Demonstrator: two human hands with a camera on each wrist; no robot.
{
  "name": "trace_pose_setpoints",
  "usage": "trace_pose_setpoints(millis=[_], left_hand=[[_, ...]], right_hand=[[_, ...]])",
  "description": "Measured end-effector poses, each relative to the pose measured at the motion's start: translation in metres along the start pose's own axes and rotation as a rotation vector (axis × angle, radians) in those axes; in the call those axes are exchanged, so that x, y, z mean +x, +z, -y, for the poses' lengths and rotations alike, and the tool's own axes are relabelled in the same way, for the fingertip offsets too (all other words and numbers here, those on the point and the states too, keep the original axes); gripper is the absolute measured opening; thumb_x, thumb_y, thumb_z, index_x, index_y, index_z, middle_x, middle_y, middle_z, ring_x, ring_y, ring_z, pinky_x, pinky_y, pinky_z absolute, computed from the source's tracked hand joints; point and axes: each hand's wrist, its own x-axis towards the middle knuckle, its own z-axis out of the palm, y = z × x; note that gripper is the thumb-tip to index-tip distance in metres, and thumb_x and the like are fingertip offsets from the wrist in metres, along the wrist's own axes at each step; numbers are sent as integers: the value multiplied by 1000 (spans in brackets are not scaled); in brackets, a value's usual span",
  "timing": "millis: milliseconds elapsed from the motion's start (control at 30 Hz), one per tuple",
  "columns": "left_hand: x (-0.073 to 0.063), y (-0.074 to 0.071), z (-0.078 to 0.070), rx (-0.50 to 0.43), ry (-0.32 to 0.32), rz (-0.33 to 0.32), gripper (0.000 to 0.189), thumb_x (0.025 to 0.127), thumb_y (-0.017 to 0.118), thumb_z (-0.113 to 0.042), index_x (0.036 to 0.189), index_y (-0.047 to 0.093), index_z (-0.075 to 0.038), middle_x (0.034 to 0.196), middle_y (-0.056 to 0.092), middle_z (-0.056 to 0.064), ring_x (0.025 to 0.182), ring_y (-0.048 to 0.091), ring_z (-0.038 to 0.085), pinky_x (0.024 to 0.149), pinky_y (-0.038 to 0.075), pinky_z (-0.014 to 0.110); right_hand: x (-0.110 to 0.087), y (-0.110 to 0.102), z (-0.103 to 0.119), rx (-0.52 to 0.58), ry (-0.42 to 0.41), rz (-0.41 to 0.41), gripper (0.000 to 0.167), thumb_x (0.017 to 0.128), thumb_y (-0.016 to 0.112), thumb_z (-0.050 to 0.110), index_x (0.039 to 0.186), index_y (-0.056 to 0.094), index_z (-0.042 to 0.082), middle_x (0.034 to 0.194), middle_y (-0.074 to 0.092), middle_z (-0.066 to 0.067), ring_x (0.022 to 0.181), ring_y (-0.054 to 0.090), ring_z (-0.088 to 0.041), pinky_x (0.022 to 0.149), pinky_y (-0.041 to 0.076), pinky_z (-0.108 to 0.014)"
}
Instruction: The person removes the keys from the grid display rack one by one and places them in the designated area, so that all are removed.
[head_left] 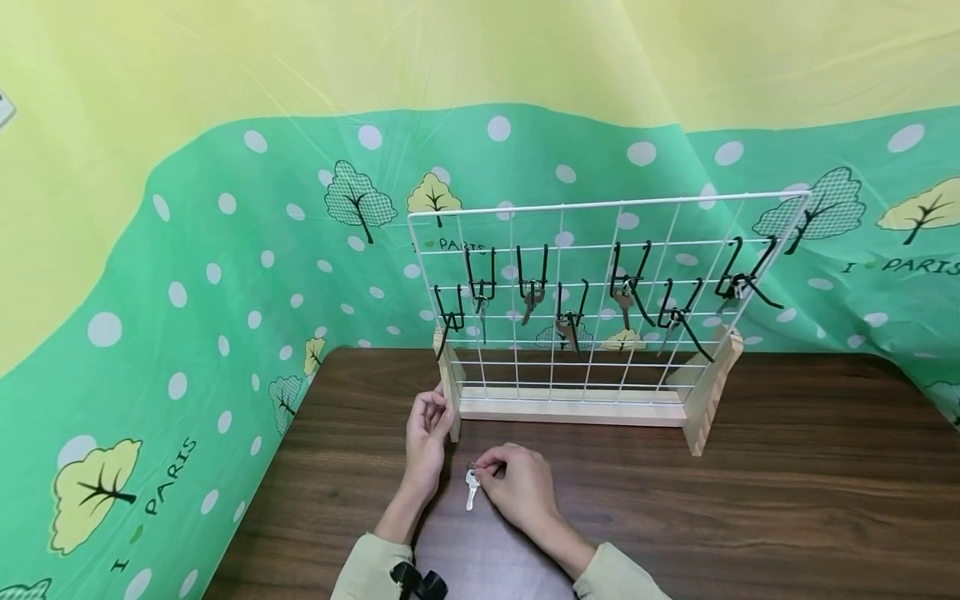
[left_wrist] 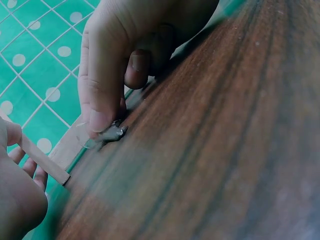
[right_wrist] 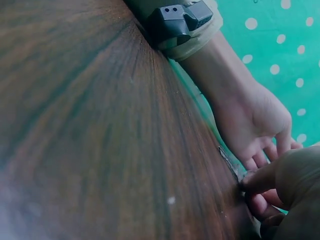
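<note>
A small silver key (head_left: 472,490) on a ring hangs low over the brown table, its blade pointing toward the front edge. My right hand (head_left: 521,483) pinches the key's ring between thumb and index finger. Beside it, my left hand (head_left: 427,433) holds the left wooden leg (head_left: 449,387) of a white wire grid rack (head_left: 536,208), thumb at the front. In the left wrist view the key (left_wrist: 114,133) shows under the right fingertips, close over the tabletop. From the right wrist, the key (right_wrist: 229,161) appears edge-on, with the left hand (right_wrist: 250,117) behind it.
Several black double hooks (head_left: 532,271) are fixed on the grid, and keys such as a brown one (head_left: 624,304) hang from most of them. A pale wooden base bar (head_left: 570,410) joins the two legs. Green polka-dot cloth (head_left: 225,275) surrounds the dark wood table (head_left: 810,483).
</note>
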Motion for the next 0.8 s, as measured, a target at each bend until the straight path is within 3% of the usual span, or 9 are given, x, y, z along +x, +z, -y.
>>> trace_pose_setpoints(millis=[133,367,633,800], left_hand=[[0,0,1,6,4,-3,16,106,55,12,118,46,18,156,53,33,148,51,27,113,46,20],[0,0,0,-2,-12,-3,11,107,56,11,115,49,13,161,49,34,150,49,34,114,45,20],[0,-1,0,-9,-11,3,15,106,58,11,116,47,15,161,49,34,145,53,22,114,45,21],[-1,-1,-1,-9,-15,1,10,106,55,13,113,52,6,161,49,34,146,53,23,114,45,21]], right_hand=[[0,1,1,-29,3,6,15,80,90,10,79,82,22,73,65,19,64,53,5,61,43,-23],[1,2,1,-29,-1,-11,22,79,95,7,78,79,23,72,65,18,64,53,6,61,43,-23],[1,2,-1,-13,-15,-17,24,78,97,7,78,79,23,71,63,19,63,50,6,61,42,-22],[1,3,-2,1,-14,-8,23,79,97,7,78,80,22,72,63,19,64,52,6,62,44,-22]])
